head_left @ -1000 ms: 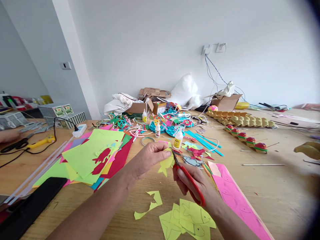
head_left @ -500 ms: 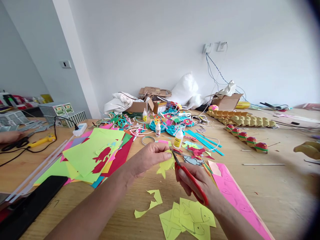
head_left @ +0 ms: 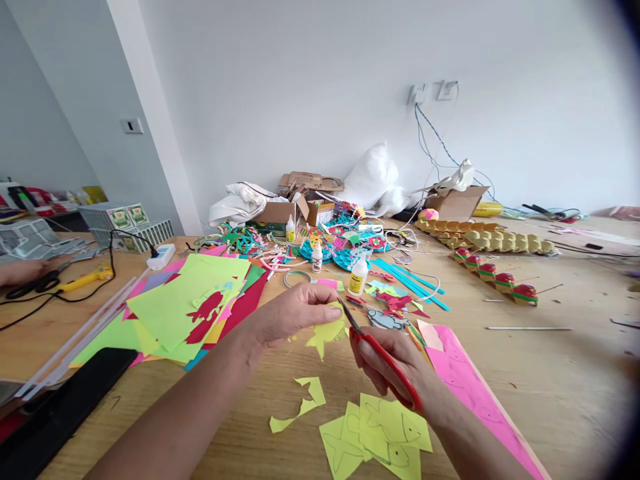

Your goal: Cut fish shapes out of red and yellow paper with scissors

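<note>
My left hand (head_left: 305,311) pinches a yellow paper fish (head_left: 326,335) between thumb and fingers, its tail hanging down. Red-handled scissors (head_left: 384,363) are gripped in my right hand (head_left: 393,353). The blades point up and left and reach the fish's edge beside my left thumb. Below my hands, a curved yellow paper scrap (head_left: 306,405) lies on the wooden table. Several yellow paper pieces with pencil-drawn fish (head_left: 385,433) overlap near the front edge. To the right runs a pink paper strip (head_left: 473,387) with drawn fish outlines.
Coloured paper sheets (head_left: 175,300) are piled on the left, with red fish cut-outs on top. Glue bottles (head_left: 358,275) stand beyond my hands, before a heap of crafts. Egg-carton caterpillars (head_left: 505,277) lie at right. A black phone-like slab (head_left: 95,380) is front left; another person's hand (head_left: 23,272) shows far left.
The view has shifted slightly. The scissors and my right hand have moved a little right, and the fish is turned slightly. A tan carton piece at the far right has left the view.
</note>
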`<state>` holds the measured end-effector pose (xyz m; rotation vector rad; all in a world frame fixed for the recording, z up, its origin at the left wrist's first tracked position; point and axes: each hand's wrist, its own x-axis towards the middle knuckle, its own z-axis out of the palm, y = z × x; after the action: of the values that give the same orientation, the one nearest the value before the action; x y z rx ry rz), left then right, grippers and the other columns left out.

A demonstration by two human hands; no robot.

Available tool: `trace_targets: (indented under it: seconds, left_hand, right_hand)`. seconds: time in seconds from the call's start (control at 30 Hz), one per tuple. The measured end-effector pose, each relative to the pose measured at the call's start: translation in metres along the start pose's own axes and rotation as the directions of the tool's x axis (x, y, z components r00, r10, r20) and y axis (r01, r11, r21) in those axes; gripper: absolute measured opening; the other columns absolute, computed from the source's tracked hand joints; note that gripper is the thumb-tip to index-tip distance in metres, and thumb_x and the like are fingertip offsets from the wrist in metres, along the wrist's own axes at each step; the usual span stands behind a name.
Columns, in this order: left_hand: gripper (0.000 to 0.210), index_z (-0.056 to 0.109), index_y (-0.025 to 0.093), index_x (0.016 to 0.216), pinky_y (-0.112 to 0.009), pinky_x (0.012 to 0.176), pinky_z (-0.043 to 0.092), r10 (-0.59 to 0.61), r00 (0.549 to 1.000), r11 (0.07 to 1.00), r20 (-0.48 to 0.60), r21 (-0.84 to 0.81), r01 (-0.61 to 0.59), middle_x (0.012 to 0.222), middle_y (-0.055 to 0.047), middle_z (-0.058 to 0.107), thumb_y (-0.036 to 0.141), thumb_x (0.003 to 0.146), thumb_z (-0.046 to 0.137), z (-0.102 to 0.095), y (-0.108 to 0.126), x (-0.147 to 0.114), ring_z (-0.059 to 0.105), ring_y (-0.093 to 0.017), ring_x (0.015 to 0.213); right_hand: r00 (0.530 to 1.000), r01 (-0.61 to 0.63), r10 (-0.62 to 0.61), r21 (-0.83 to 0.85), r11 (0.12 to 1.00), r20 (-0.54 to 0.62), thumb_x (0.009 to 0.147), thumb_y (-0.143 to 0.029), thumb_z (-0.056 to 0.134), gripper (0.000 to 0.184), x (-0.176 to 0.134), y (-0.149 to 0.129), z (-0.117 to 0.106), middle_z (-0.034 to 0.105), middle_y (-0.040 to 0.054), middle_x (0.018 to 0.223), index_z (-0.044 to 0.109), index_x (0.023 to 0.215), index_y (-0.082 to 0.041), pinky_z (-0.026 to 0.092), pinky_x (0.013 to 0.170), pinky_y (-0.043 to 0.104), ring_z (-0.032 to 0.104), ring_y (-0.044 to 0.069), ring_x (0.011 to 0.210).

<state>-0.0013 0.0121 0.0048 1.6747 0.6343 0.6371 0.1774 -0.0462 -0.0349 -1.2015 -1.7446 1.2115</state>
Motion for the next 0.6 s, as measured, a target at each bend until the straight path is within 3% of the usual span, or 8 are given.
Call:
trace_targets:
  seconds: [0.37, 0.6]
  left_hand:
    - [0.017, 0.049, 0.016, 0.061, -0.023, 0.052, 0.024, -0.045, 0.981, 0.999, 0.19, 0.035, 0.039, 0.059, 0.005, 0.037, 0.024, 0.075, 0.052, -0.011, 0.006, -0.004, 0.03, -0.008, 0.054]
    - [0.018, 0.047, 0.016, 0.062, -0.022, 0.049, 0.023, -0.133, 0.974, 0.988, 0.185, 0.106, 0.115, 0.059, 0.005, 0.038, 0.028, 0.074, 0.054, -0.013, 0.008, -0.005, 0.032, -0.007, 0.054]
  right_hand:
    - [0.99, 0.032, -0.021, -0.073, 0.997, 0.142, 0.077, -0.069, 0.039, 0.053, -0.001, 0.0, -0.008, 0.037, -0.0069, 0.042, 0.041, 0.057, -0.02, 0.023, 0.038, 0.019, 0.03, 0.007, 0.038]
    - [0.987, 0.06, -0.026, -0.213, 0.975, 0.159, 0.08, -0.067, 0.037, 0.053, -0.001, -0.001, -0.013, 0.036, -0.0059, 0.047, 0.041, 0.057, -0.019, 0.022, 0.039, 0.019, 0.031, 0.007, 0.041]
